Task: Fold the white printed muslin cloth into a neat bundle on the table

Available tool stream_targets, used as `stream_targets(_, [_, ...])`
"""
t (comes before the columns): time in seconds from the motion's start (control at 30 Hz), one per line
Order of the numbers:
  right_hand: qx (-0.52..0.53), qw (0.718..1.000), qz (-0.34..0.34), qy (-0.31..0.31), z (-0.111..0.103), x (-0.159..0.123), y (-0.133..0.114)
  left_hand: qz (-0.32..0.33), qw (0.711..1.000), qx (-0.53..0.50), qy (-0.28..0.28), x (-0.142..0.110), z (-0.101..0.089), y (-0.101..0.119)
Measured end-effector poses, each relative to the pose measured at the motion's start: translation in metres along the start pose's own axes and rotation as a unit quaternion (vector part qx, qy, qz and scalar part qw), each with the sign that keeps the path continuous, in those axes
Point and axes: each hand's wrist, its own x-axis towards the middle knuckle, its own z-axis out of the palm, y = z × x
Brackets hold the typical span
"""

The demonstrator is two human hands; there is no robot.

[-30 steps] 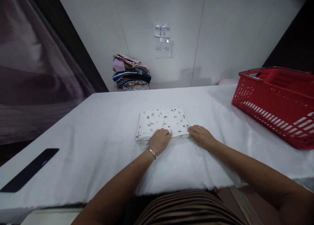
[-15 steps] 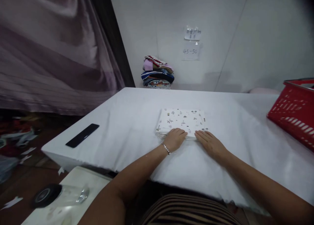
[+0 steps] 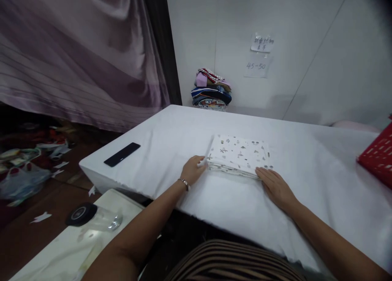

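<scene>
A folded white cloth [image 3: 237,150] with a small grey and dark print lies on the white-covered table [image 3: 171,138], its stacked layers showing along the near edge. My left hand [image 3: 192,170], with a bracelet at the wrist, is at the cloth's near left corner; a bit of white fabric shows between its thumb and fingers. Over the near right corner rests my right hand [image 3: 277,187], flat, its fingers stretched out on the cloth's edge.
A dark flat phone-like slab [image 3: 122,154] lies at the table's left. A red basket [image 3: 378,156] stands at the right edge. Beyond the table is a pile of folded fabrics [image 3: 212,89]. A lidded clear jar [image 3: 102,219] lies on a lower white surface [image 3: 61,248].
My left hand has slid from the middle of the cloth's near edge to its left corner. My right hand stays at the right corner. The view has turned left.
</scene>
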Motion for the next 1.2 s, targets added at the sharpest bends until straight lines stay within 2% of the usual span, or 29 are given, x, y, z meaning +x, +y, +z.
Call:
stream_targets(0.13, [-0.002, 1.000, 0.002, 0.003, -0.004, 0.002, -0.002, 0.029, 0.999, 0.018, -0.021, 0.010, 0.004, 0.012])
stream_targets(0.27, [-0.003, 1.000, 0.008, -0.001, -0.007, 0.004, -0.005, 0.051, 0.998, 0.036, -0.028, 0.020, 0.007, 0.011])
stream_targets(0.4, [-0.004, 1.000, 0.010, -0.004, -0.008, 0.005, -0.006, -0.050, 0.998, -0.005, -0.029, 0.010, 0.011, 0.006])
stream_targets(0.47, [-0.002, 1.000, 0.010, -0.003, -0.008, 0.005, -0.005, -0.078, 0.997, 0.012, -0.028, 0.002, 0.010, 0.006])
stream_targets(0.57, [-0.001, 1.000, 0.009, -0.002, -0.007, 0.005, -0.005, -0.048, 0.996, 0.066, -0.032, -0.003, 0.010, 0.011])
stream_targets(0.7, [-0.003, 1.000, 0.010, -0.002, -0.008, 0.006, -0.006, -0.021, 0.992, 0.113, -0.059, 0.004, 0.015, 0.018])
stream_targets(0.87, [-0.005, 1.000, 0.010, 0.000, -0.009, 0.006, -0.007, -0.031, 0.989, 0.117, -0.087, 0.014, 0.015, 0.020])
stream_targets(1.1, [0.004, 1.000, 0.010, -0.019, -0.008, 0.005, -0.006, 0.028, 0.985, 0.145, -0.088, 0.020, 0.003, 0.015])
stream_targets(1.2, [0.008, 1.000, 0.006, -0.022, -0.007, 0.005, -0.006, 0.004, 0.985, 0.143, -0.093, 0.021, 0.005, 0.011])
